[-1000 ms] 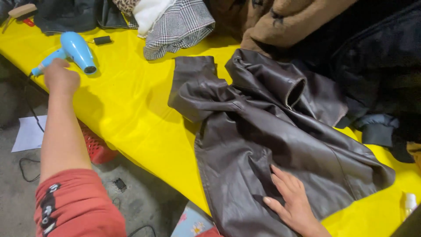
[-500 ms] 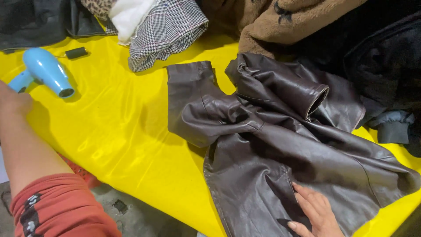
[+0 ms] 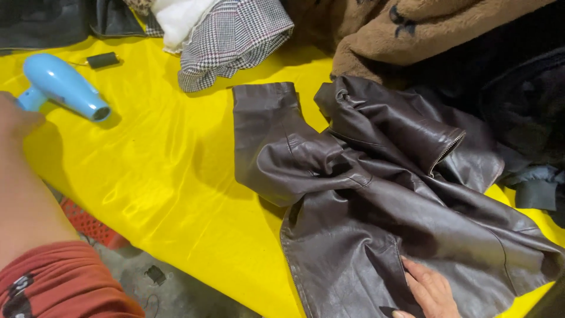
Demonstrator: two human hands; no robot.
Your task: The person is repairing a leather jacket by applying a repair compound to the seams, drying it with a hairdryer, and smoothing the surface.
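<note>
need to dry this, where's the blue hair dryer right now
The blue hair dryer lies on the yellow table cover at the head view's upper left, its handle at the left hand.

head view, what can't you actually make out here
- Left hand: cut off by the left frame edge; whether it grips the blue hair dryer is unclear.
- Right hand: fingertips tucked under a fold of the brown leather jacket, wrist cut by the bottom edge.
- Small black object: too small to identify.
</note>
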